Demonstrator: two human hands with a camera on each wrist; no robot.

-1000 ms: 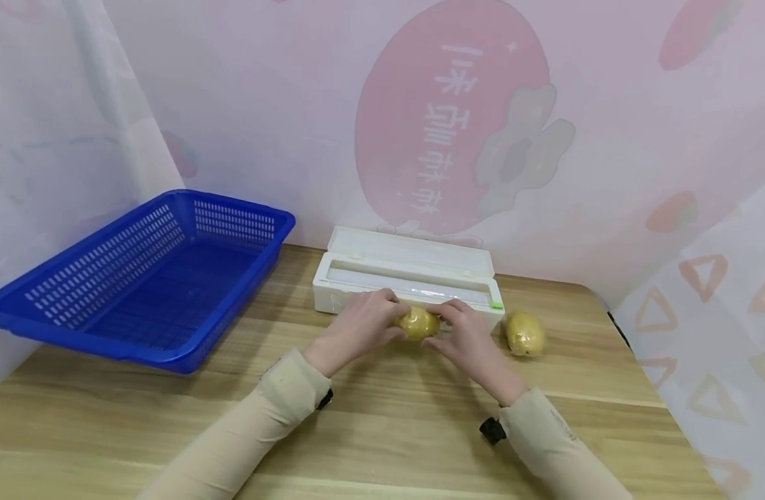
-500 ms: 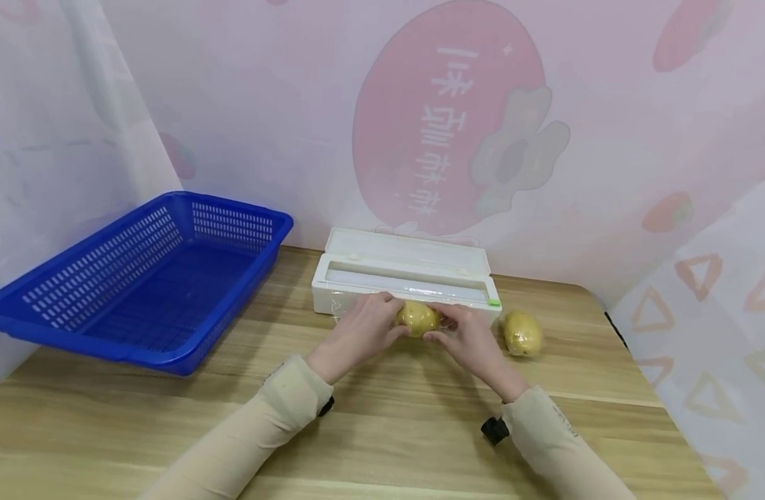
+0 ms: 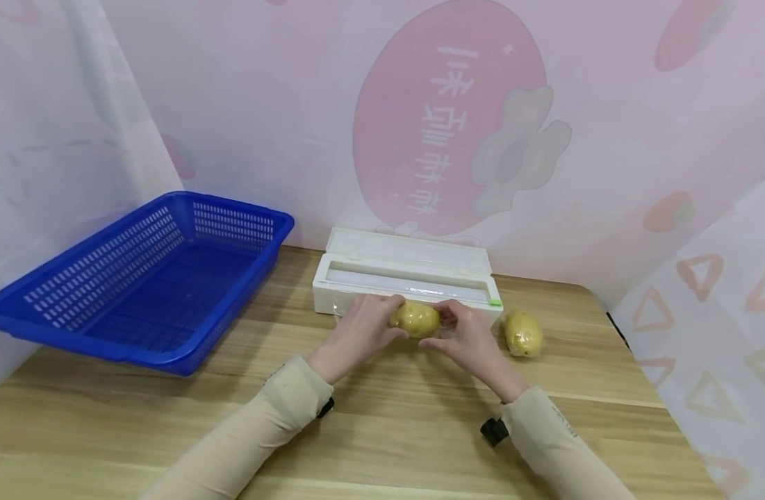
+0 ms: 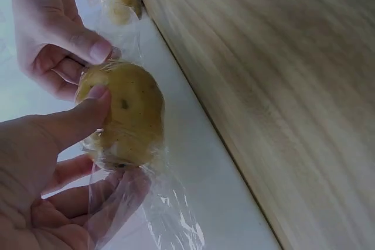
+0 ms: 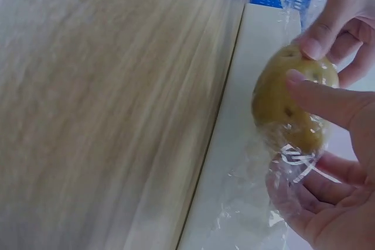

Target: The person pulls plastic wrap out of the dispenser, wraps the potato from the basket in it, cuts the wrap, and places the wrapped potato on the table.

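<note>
A yellow potato is held up in front of the white cling film box, partly wrapped in clear cling film. My left hand grips one end, its thumb lying on the potato's skin and its fingers among the film in the left wrist view. From the other end my right hand holds it, with the thumb across the potato and the fingers in crinkled film. Loose film trails past both ends. The cling film box has its lid raised, showing the roll.
A second potato, shiny with film, lies right of the box. On the left stands a large blue plastic basket with slotted sides. The wooden table meets a printed curtain at the back.
The potato has shifted and turned slightly between my hands, and more of it shows now. My hands stay at nearly the same spot in front of the box.
</note>
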